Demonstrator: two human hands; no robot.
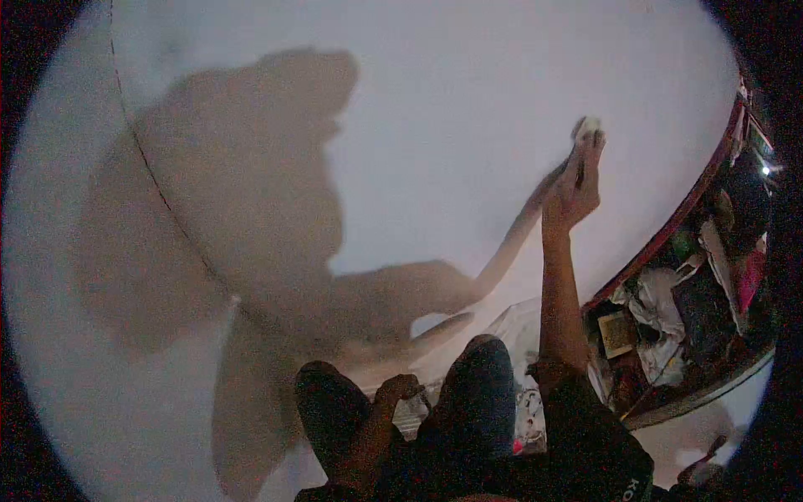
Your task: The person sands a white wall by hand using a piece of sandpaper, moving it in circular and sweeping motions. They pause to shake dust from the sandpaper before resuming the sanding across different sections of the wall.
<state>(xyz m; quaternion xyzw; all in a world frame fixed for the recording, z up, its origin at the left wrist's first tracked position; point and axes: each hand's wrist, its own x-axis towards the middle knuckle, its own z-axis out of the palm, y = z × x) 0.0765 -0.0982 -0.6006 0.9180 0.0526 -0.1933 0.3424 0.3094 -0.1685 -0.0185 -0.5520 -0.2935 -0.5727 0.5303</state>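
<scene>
Right hand: raised at 2 o'clock of the view (577,191), fingers closed around a pale pad (591,125), with the arm stretched up from 5 o'clock.
Pad: at the fingertips, at 12 o'clock of the right hand; it appears to touch the white wall (468,125), its exact kind too small to tell.
Left hand: low at 6 o'clock (397,390), between the 2 knees, fingers curled; whether they grasp anything I cannot tell.
Knees: bent, in dark trousers, the left knee (328,389) at 7 o'clock and the right knee (478,368) between 5 and 6 o'clock.
Sleeve: dark, on the right arm (598,435) at 5 o'clock, with pale lettering near the bottom edge.
Shadow: a broad brown shape (226,184) on the wall, mostly at 10 o'clock; a thin arm of it runs toward 2 o'clock and meets the right hand.
Wall line: thin and dark (150,176), curving down from 11 o'clock to 8 o'clock.
Plastic sheet: pale and crumpled (520,322), at 4 to 5 o'clock, beside the right knee.
Cluttered shelf: at 3 to 4 o'clock, with a red-brown edge (701,184); in it a square yellowish item (617,335), a white bag (659,299) and a pink item (751,278).
</scene>
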